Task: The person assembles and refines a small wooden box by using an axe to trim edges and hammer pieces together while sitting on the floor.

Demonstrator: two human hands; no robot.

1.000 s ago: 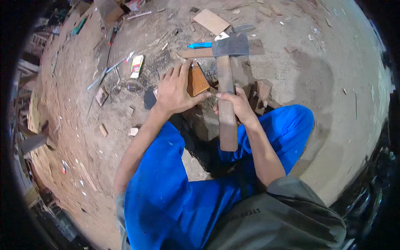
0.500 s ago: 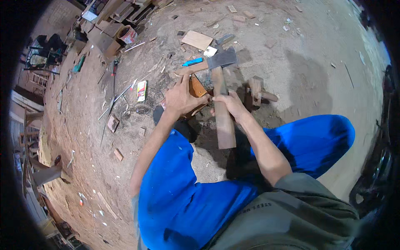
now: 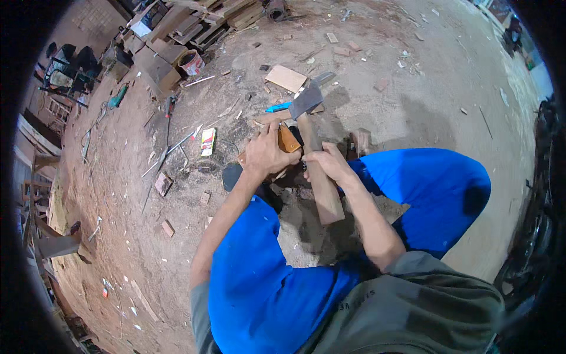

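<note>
My left hand [image 3: 265,152] is closed on an orange-brown piece [image 3: 289,140] with small holes, low over the ground between my legs. The underside of that piece is hidden by my fingers. Just right of it, my right hand [image 3: 330,163] grips the middle of a hatchet [image 3: 326,200] by its flat wooden handle. Its grey metal head points away from me, and the wide handle end comes back toward my lap. My two hands nearly touch. Past the left hand lie a wooden strip [image 3: 271,117] and a blue marker [image 3: 278,108].
A thin board [image 3: 286,78] lies beyond the hatchet head. To the left are a small yellow-white box [image 3: 208,141], metal rods [image 3: 168,152] and a brown block [image 3: 164,184]. A bucket [image 3: 190,62] stands by stacked timber [image 3: 203,29]. A wooden block [image 3: 361,140] sits by my right knee.
The hatchet has tilted, its handle end swinging toward my right and its head turning. My right knee has shifted, now covering part of the wooden block. The view has moved slightly.
</note>
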